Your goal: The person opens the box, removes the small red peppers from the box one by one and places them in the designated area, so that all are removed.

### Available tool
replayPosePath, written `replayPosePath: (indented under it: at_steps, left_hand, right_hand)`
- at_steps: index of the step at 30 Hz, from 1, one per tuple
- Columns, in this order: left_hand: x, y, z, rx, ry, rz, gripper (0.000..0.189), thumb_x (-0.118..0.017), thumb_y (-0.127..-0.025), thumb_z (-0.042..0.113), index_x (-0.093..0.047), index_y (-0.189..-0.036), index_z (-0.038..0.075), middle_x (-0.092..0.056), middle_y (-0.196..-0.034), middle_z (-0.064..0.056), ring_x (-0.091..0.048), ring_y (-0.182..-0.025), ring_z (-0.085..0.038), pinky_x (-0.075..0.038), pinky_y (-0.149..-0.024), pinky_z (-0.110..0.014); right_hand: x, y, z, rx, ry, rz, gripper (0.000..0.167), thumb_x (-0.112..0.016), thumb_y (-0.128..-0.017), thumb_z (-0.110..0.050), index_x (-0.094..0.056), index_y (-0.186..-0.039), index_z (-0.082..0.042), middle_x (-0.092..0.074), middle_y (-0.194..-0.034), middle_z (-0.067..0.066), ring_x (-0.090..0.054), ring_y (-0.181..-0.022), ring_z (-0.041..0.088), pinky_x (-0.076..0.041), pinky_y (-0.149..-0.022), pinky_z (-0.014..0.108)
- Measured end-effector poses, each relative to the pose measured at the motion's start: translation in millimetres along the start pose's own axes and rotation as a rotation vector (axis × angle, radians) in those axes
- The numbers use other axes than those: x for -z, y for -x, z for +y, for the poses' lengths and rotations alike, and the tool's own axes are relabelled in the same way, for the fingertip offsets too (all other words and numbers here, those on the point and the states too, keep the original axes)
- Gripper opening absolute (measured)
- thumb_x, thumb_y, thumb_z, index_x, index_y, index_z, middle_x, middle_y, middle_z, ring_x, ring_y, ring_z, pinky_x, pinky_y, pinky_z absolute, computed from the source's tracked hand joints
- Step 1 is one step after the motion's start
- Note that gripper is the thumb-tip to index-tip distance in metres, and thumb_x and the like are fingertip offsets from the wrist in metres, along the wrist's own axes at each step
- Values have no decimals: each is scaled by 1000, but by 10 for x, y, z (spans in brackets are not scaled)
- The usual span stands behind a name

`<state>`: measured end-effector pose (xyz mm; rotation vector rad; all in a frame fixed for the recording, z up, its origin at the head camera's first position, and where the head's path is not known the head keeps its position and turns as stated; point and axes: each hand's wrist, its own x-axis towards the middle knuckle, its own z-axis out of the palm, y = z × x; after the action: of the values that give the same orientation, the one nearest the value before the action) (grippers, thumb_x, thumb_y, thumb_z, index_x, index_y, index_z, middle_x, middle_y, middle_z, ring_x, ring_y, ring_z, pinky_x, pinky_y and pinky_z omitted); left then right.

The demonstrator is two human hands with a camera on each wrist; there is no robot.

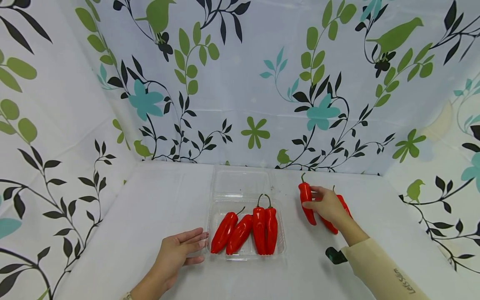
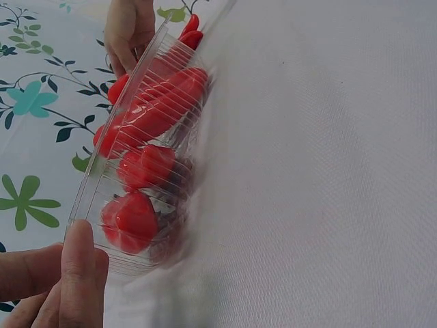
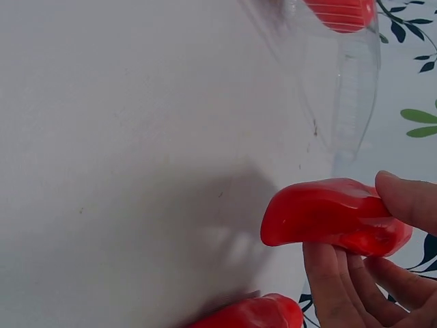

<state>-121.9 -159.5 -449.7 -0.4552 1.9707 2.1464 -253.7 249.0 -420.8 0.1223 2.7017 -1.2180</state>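
Note:
A clear plastic clamshell container (image 1: 245, 254) lies unfolded on the table, with several shiny red peppers (image 1: 223, 232) side by side in its near half. My left hand (image 1: 179, 254) is at the container's left side, fingers extended; in the left wrist view its fingertips overlap the rim. To the right of the container, my right hand (image 1: 327, 205) pinches a red pepper (image 1: 306, 198) between thumb and fingers. That pepper's green stem points away from me, and in the right wrist view its body (image 3: 321, 212) shows above the table surface.
More red pepper (image 1: 343, 203) shows on the table behind and below my right hand, partly hidden by it. A dark green object (image 1: 335, 255) pokes out beside the right sleeve. The container's lid half (image 1: 241, 181) lies toward the patterned cloth (image 1: 232, 104) at the back.

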Motion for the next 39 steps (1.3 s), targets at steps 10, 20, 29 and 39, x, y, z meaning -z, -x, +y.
replayPosePath:
  at_steps: [10,20,29,39]
  left_hand:
    - [1,-6,-12,-5,-4,-3,42,-73,-91,4,-63,-130,-6,-70,-122,-18,-71,-105,-26,-63,-75,-41]
    - [29,0,-41,-28,13,-12,45,-75,-89,3,-62,-131,-8,-70,-122,-18,-69,-106,-24,-63,-74,-41]
    - [20,-14,-27,-16,13,-26,45,-76,-89,7,-63,-131,-7,-69,-123,-18,-70,-106,-24,-63,-76,-41]
    - [16,-12,-28,-9,8,-13,44,-76,-89,6,-64,-130,-6,-70,-122,-18,-70,-105,-25,-63,-76,-41]
  right_hand:
    - [-90,-21,83,24,122,-25,77,-78,-88,-20,-39,-149,7,-54,-136,29,-52,-123,46,-61,-83,50]
    - [-155,-5,98,9,129,-25,75,-77,-89,-19,-39,-148,7,-53,-137,29,-50,-124,46,-60,-84,51]
    - [-152,-13,96,-9,142,-21,71,-74,-92,-19,-39,-148,8,-52,-138,30,-49,-123,46,-60,-85,51]
    - [-149,-1,109,-20,157,-14,71,-72,-93,-20,-38,-148,10,-50,-140,31,-49,-125,47,-59,-87,54]
